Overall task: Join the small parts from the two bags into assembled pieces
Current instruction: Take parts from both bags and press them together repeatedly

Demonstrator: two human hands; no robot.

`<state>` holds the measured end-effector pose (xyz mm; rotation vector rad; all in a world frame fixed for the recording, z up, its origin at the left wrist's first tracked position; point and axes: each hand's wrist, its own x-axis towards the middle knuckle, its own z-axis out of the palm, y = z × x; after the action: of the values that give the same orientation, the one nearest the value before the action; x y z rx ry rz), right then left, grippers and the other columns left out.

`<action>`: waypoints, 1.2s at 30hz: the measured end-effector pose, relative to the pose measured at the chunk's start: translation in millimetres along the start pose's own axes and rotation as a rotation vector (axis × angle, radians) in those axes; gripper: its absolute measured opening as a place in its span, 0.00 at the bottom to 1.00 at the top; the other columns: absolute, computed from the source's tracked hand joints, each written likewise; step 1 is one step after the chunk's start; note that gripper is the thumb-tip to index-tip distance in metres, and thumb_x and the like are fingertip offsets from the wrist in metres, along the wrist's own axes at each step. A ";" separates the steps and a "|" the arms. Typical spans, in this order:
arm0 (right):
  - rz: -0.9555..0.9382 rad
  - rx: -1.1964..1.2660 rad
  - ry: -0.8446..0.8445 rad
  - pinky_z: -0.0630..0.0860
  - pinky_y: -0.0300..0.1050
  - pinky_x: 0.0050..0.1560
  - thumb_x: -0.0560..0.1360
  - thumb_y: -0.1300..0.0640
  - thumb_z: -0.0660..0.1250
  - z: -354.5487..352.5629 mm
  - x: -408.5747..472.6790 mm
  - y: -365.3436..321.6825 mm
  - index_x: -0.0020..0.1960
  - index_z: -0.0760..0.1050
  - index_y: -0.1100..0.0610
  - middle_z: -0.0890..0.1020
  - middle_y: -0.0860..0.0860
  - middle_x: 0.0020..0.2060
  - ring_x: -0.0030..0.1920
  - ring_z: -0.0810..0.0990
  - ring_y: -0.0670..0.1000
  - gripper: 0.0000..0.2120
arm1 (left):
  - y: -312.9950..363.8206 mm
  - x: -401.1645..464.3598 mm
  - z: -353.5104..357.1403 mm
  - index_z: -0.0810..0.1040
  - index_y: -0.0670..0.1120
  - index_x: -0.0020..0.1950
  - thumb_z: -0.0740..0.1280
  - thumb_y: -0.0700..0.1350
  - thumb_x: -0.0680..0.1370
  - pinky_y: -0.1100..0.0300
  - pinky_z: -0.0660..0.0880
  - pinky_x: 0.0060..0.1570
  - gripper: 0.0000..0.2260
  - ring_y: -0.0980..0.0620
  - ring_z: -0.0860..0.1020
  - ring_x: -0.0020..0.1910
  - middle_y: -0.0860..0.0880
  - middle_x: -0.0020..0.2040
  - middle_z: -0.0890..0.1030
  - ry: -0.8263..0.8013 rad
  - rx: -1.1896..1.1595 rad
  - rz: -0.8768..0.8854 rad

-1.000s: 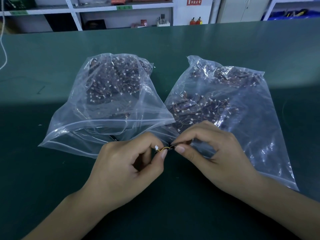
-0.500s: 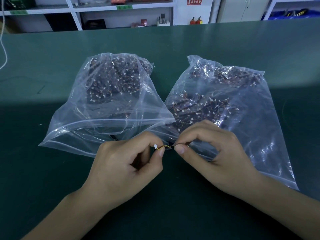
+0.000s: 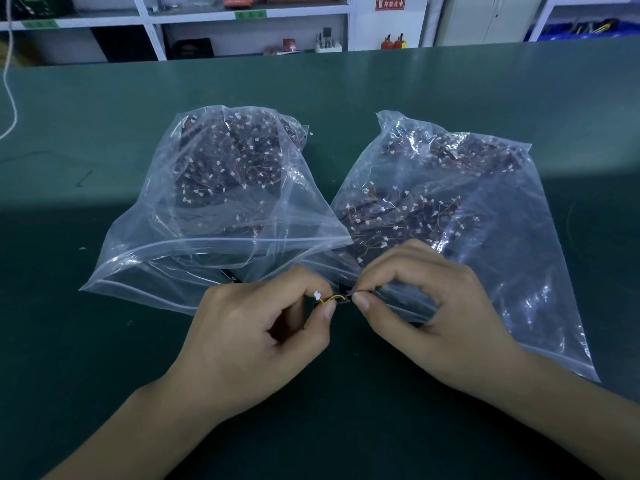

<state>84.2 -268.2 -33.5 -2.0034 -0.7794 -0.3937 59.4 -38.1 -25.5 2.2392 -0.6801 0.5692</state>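
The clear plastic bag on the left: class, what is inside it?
Inside the clear plastic bag on the left lies a heap of small dark parts with thin orange wires and white connectors. Parts lower in the heap are covered.

Your left hand (image 3: 256, 337) and right hand (image 3: 440, 317) cover both ends of the short yellow wire (image 3: 334, 298), so whatever dark part you pinch there is too small and too hidden to identify. Both your forearms run off the bottom edge. The parts inside the left bag (image 3: 221, 202) and right bag (image 3: 450, 209) blur into dark tangles behind glare, and the red wall sign (image 3: 390, 1) is cut off at the top, its lettering unreadable.
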 end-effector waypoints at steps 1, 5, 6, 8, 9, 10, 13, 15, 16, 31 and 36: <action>0.001 0.000 0.000 0.76 0.52 0.51 0.79 0.56 0.74 0.1 -0.3 -0.3 0.45 0.84 0.55 0.84 0.44 0.42 0.47 0.82 0.52 0.04 | 0.2 -0.4 0.3 0.81 0.50 0.43 0.69 0.48 0.80 0.58 0.68 0.27 0.06 0.56 0.69 0.27 0.55 0.29 0.70 0.001 -0.004 -0.004; -0.028 -0.010 -0.003 0.75 0.48 0.53 0.79 0.55 0.73 0.1 0.7 -1.4 0.46 0.84 0.55 0.84 0.43 0.43 0.47 0.83 0.50 0.05 | -0.3 -0.1 0.7 0.81 0.49 0.42 0.69 0.47 0.78 0.60 0.67 0.28 0.06 0.55 0.68 0.26 0.55 0.28 0.69 0.018 -0.010 -0.019; -0.033 -0.015 -0.005 0.75 0.48 0.53 0.79 0.55 0.73 0.3 0.7 -1.3 0.46 0.84 0.55 0.84 0.43 0.43 0.47 0.83 0.49 0.05 | -0.3 0.1 0.5 0.80 0.49 0.42 0.69 0.47 0.78 0.61 0.67 0.28 0.06 0.55 0.68 0.26 0.54 0.28 0.69 0.016 -0.016 -0.024; -0.035 -0.024 -0.007 0.75 0.47 0.54 0.79 0.56 0.73 0.2 0.6 -0.8 0.45 0.84 0.55 0.84 0.43 0.43 0.47 0.83 0.49 0.05 | -0.2 0.1 0.1 0.79 0.51 0.43 0.70 0.48 0.78 0.61 0.67 0.28 0.05 0.55 0.68 0.26 0.55 0.28 0.69 0.003 -0.033 -0.030; -0.030 -0.024 -0.006 0.75 0.47 0.54 0.79 0.56 0.73 0.4 0.3 -0.8 0.45 0.84 0.55 0.84 0.43 0.43 0.47 0.82 0.49 0.05 | 0.1 -0.2 -0.1 0.79 0.52 0.43 0.70 0.48 0.78 0.61 0.67 0.28 0.05 0.56 0.68 0.26 0.55 0.28 0.69 -0.004 -0.033 -0.028; -0.024 -0.023 -0.003 0.75 0.48 0.54 0.78 0.55 0.72 0.5 -0.1 -0.7 0.45 0.84 0.55 0.84 0.43 0.43 0.47 0.82 0.49 0.05 | 0.3 -0.3 -0.1 0.80 0.51 0.42 0.70 0.48 0.78 0.60 0.67 0.27 0.05 0.56 0.68 0.26 0.55 0.28 0.69 -0.009 -0.027 -0.025; -0.014 -0.015 -0.005 0.75 0.48 0.54 0.79 0.55 0.72 0.8 -0.1 -0.5 0.45 0.84 0.54 0.84 0.43 0.42 0.47 0.83 0.50 0.05 | 0.2 0.3 0.2 0.81 0.48 0.41 0.70 0.47 0.78 0.61 0.67 0.27 0.07 0.56 0.67 0.26 0.55 0.28 0.68 -0.002 -0.009 -0.020; -0.019 -0.010 -0.008 0.75 0.49 0.54 0.79 0.55 0.73 1.1 -0.1 0.1 0.45 0.84 0.54 0.84 0.43 0.43 0.47 0.83 0.50 0.05 | 0.3 0.7 0.5 0.81 0.48 0.41 0.70 0.46 0.78 0.62 0.66 0.27 0.07 0.56 0.67 0.26 0.55 0.28 0.67 0.006 -0.004 -0.017; -0.022 -0.008 -0.006 0.75 0.49 0.54 0.79 0.55 0.73 1.1 0.1 0.3 0.45 0.84 0.55 0.84 0.43 0.43 0.47 0.83 0.50 0.05 | 0.2 0.8 0.4 0.81 0.48 0.41 0.70 0.46 0.78 0.62 0.66 0.28 0.07 0.56 0.67 0.26 0.55 0.28 0.67 0.004 -0.006 -0.017; 0.003 -0.005 0.011 0.75 0.45 0.52 0.79 0.55 0.74 -0.8 0.1 -0.1 0.45 0.84 0.54 0.84 0.42 0.41 0.46 0.82 0.50 0.05 | -1.5 0.7 1.1 0.84 0.50 0.45 0.71 0.47 0.80 0.59 0.71 0.30 0.05 0.55 0.75 0.30 0.59 0.37 0.78 0.044 -0.060 0.013; -0.007 -0.037 0.015 0.75 0.44 0.51 0.80 0.53 0.74 -3.3 2.1 2.4 0.50 0.85 0.53 0.84 0.42 0.45 0.48 0.81 0.50 0.04 | 0.5 5.2 -0.3 0.86 0.51 0.51 0.73 0.47 0.80 0.67 0.73 0.35 0.02 0.56 0.80 0.36 0.59 0.46 0.82 0.149 -0.142 0.003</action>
<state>87.4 -271.1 -32.2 -2.0306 -0.7751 -0.4294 63.0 -39.8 -22.1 2.0423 -0.6284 0.6610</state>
